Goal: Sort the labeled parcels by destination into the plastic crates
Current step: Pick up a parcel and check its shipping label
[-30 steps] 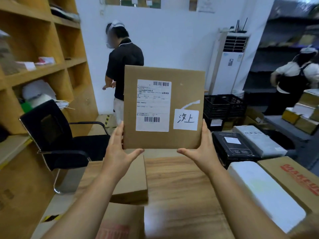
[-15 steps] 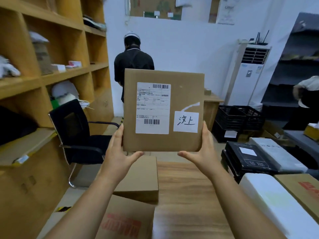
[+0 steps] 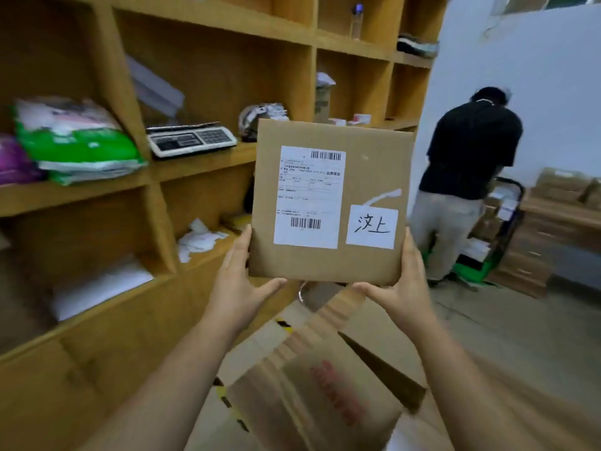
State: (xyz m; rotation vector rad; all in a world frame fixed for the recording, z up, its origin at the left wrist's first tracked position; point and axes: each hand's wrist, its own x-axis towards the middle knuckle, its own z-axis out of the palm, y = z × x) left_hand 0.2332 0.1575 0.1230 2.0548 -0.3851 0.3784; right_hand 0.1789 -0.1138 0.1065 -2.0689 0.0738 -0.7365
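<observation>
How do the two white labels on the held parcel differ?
The shipping label is larger and taller than the handwritten sticker. The shipping label carries printed text and two barcodes; the handwritten sticker bears only two pen-drawn characters. The shipping label sits left of centre, the handwritten sticker at lower right. Both are white and stuck flat on the parcel.

The parcel (image 3: 374, 164) was plain brown cardboard. Its shipping label (image 3: 309, 196) was white with black barcodes and fine black print. The square sticker (image 3: 371, 226) beside it was white with black handwritten characters, under a white streak of tape (image 3: 383, 196). The shelving (image 3: 211, 24) was honey-tan wood. At its left edge lay a green-and-white bag (image 3: 74, 141) and a purple pack (image 3: 14, 161). The scale (image 3: 190, 139) was pale grey with dark keys. The blurred carton (image 3: 325, 385) was brown with red lettering.
</observation>
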